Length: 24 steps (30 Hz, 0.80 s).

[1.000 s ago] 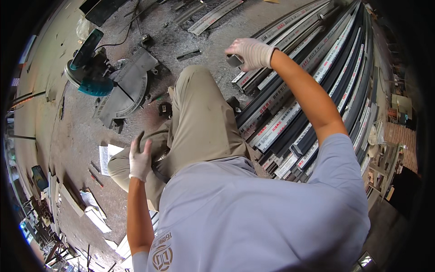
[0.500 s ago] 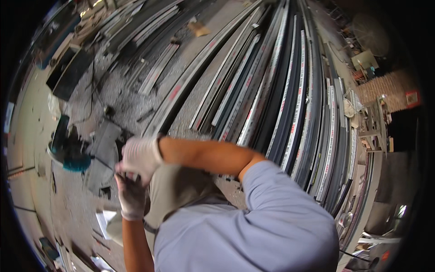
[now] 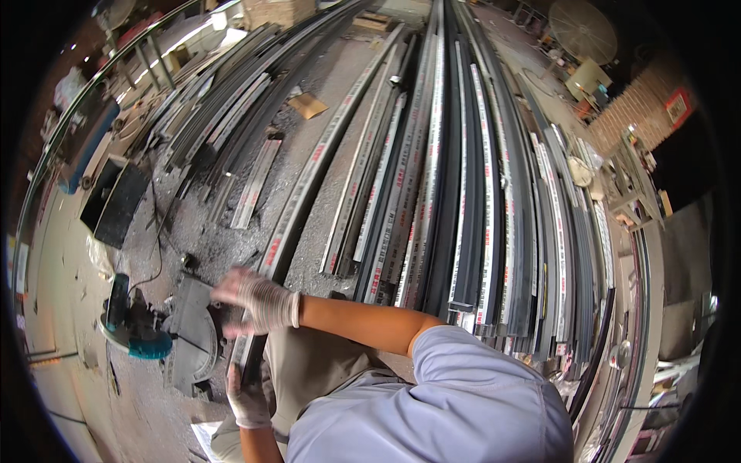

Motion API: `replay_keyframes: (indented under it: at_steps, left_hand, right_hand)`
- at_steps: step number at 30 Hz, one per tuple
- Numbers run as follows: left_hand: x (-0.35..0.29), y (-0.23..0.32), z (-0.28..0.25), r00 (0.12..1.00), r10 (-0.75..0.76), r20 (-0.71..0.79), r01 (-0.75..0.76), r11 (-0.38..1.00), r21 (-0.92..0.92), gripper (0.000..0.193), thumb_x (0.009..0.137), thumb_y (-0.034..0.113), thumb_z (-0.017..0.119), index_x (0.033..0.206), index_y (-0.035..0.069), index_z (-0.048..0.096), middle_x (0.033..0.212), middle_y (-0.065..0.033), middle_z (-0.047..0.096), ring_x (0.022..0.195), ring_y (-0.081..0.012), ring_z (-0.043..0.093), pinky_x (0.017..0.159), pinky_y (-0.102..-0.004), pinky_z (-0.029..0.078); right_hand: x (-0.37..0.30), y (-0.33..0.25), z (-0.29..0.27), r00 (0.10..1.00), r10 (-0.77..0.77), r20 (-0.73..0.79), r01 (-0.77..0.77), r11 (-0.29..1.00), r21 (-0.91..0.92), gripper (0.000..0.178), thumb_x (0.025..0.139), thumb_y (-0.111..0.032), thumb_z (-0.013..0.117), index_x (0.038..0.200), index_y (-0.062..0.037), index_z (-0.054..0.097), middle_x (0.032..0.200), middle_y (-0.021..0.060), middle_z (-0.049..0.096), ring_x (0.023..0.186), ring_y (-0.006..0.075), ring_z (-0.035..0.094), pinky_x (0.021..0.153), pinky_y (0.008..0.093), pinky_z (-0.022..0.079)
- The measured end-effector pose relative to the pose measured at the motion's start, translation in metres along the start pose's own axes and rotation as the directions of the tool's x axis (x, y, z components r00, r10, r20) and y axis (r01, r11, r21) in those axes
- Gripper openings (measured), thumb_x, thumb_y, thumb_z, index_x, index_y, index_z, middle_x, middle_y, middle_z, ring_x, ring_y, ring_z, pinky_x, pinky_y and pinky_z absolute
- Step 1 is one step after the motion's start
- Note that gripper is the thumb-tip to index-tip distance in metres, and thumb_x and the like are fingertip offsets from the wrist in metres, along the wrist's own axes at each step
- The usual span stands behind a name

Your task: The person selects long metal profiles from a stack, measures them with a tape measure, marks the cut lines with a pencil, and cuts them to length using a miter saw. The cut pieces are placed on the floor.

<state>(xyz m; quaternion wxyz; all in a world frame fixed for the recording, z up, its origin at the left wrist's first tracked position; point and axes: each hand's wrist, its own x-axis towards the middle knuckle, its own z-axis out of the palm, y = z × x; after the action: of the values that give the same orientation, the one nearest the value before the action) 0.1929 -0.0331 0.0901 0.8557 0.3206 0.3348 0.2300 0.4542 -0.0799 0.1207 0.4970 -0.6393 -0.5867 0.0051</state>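
Note:
A long dark metal profile (image 3: 312,166) with printed white film runs from the far floor toward my lap. It passes beneath my right hand (image 3: 258,299), which wears a striped white knit glove and has its fingers stretched out to the left. Below that, my gloved left hand (image 3: 248,400) grips the near end of the profile, thumb along its side. Left of both hands stands a mitre saw (image 3: 149,345) with a teal guard and a grey metal base (image 3: 185,339). My right hand partly hides the profile.
Many more film-wrapped profiles (image 3: 478,193) lie lengthwise on the right. A shorter profile piece (image 3: 256,183) and a brown cardboard scrap (image 3: 308,106) are on the littered floor. A dark box (image 3: 116,202) stands at left, with a cable (image 3: 159,247) near the saw.
My hands have come apart: the right is now above the profile with fingers extended, the left lower at its near end. The view has shifted, so the floor and saw appear lower.

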Motion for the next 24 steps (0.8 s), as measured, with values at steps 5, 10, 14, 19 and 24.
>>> replay_keyframes:
  at_steps: [5, 10, 14, 19, 24]
  left_hand:
    - [-0.008, 0.013, -0.083, 0.945, 0.261, -0.198, -0.193, 0.931, 0.310, 0.045, 0.101, 0.035, 0.064, 0.129, 0.001, 0.061, 0.124, -0.0173, 0.067, 0.111, -0.0299, 0.066, 0.102, -0.0413, 0.052]
    - [-0.096, 0.062, -0.186, 0.886, 0.176, -0.429, -0.203, 0.979, -0.018, 0.061, 0.101, 0.039, 0.065, 0.138, -0.009, 0.054, 0.122, -0.0280, 0.069, 0.077, -0.0297, 0.072, 0.071, -0.0337, 0.064]
    - [-0.113, 0.050, -0.247, 0.582, 0.663, -0.470, -0.273, 0.705, 0.655, 0.049, 0.103, 0.033, 0.060, 0.131, -0.007, 0.061, 0.109, -0.0240, 0.071, 0.079, -0.0281, 0.071, 0.071, -0.0341, 0.061]
    - [-0.182, 0.041, -0.257, 0.441, 0.645, -0.624, -0.407, 0.763, 0.502, 0.044, 0.105, 0.034, 0.054, 0.123, -0.004, 0.066, 0.103, -0.0173, 0.073, 0.076, -0.0224, 0.069, 0.068, -0.0335, 0.059]
    - [-0.202, 0.029, -0.274, 0.690, 0.409, -0.597, -0.406, 0.902, 0.148, 0.053, 0.102, 0.046, 0.054, 0.122, -0.001, 0.068, 0.104, -0.0128, 0.072, 0.079, -0.0221, 0.065, 0.069, -0.0320, 0.054]
  right_hand:
    - [-0.004, 0.087, -0.073, 0.687, 0.457, -0.565, -0.565, 0.825, -0.019, 0.083, 0.084, -0.038, 0.079, 0.149, 0.0004, 0.044, 0.142, 0.0208, 0.053, 0.135, 0.0367, 0.049, 0.120, 0.0501, 0.036]
    - [-0.008, 0.157, -0.064, 0.150, 0.981, -0.124, -0.623, 0.191, 0.759, 0.120, 0.081, -0.065, 0.077, 0.162, 0.0026, 0.021, 0.164, 0.0255, 0.033, 0.146, 0.0374, 0.041, 0.120, 0.0472, 0.035]
    - [-0.051, 0.204, -0.065, 0.201, 0.977, 0.068, -0.460, 0.033, 0.888, 0.111, 0.079, -0.073, 0.074, 0.161, -0.0094, 0.034, 0.157, 0.0190, 0.044, 0.134, 0.0323, 0.050, 0.107, 0.0458, 0.044]
    - [-0.006, 0.154, -0.028, 0.304, 0.950, 0.071, -0.452, 0.079, 0.889, 0.108, 0.079, -0.076, 0.072, 0.158, -0.0097, 0.041, 0.166, 0.0176, 0.035, 0.152, 0.0321, 0.030, 0.125, 0.0495, 0.019]
    - [-0.004, 0.141, -0.044, 0.181, 0.978, 0.106, -0.394, -0.026, 0.919, 0.084, 0.086, -0.058, 0.071, 0.149, -0.0063, 0.051, 0.153, 0.0123, 0.051, 0.137, 0.0283, 0.048, 0.116, 0.0428, 0.037]
